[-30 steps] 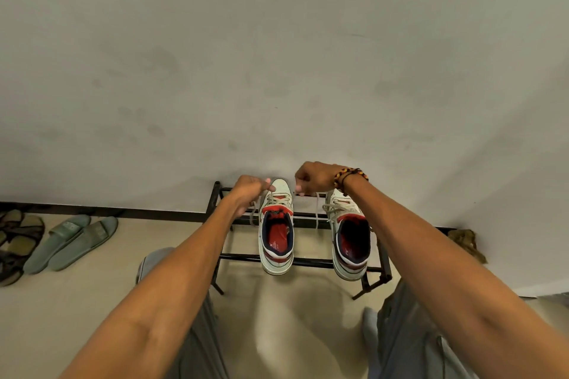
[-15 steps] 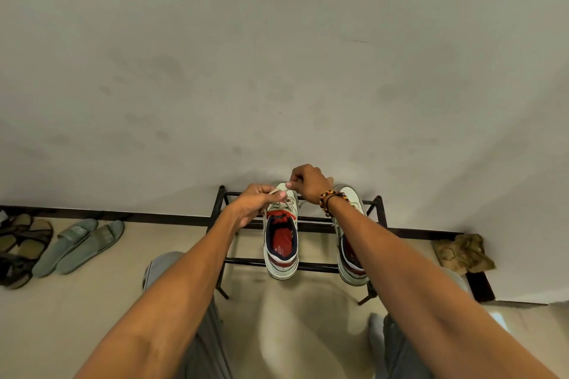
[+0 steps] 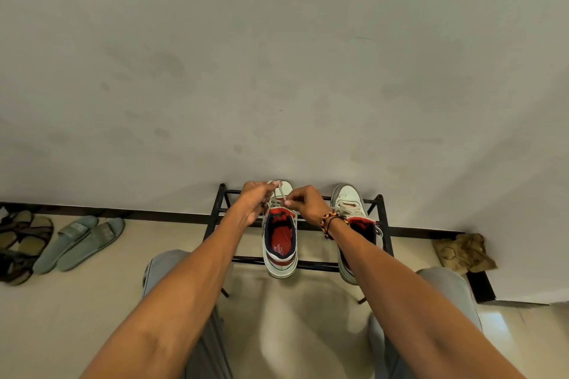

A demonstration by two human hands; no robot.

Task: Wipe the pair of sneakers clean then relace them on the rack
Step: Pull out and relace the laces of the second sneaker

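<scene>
Black metal rack (image 3: 311,265) stands against the wall. Two sneakers rest on it, heels toward the person: left sneaker (image 3: 280,251), right sneaker (image 3: 351,212). Both hands work over the left sneaker's front: left hand (image 3: 255,201) and right hand (image 3: 303,201) each pinch its lace (image 3: 279,189).

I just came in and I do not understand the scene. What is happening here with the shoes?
A person is lacing the left sneaker on the black rack against the wall. The left hand and the right hand each pinch a part of the lace above the shoe. The right sneaker sits beside it, untouched, with its laces in. A crumpled cloth lies on the floor at the right.
</scene>
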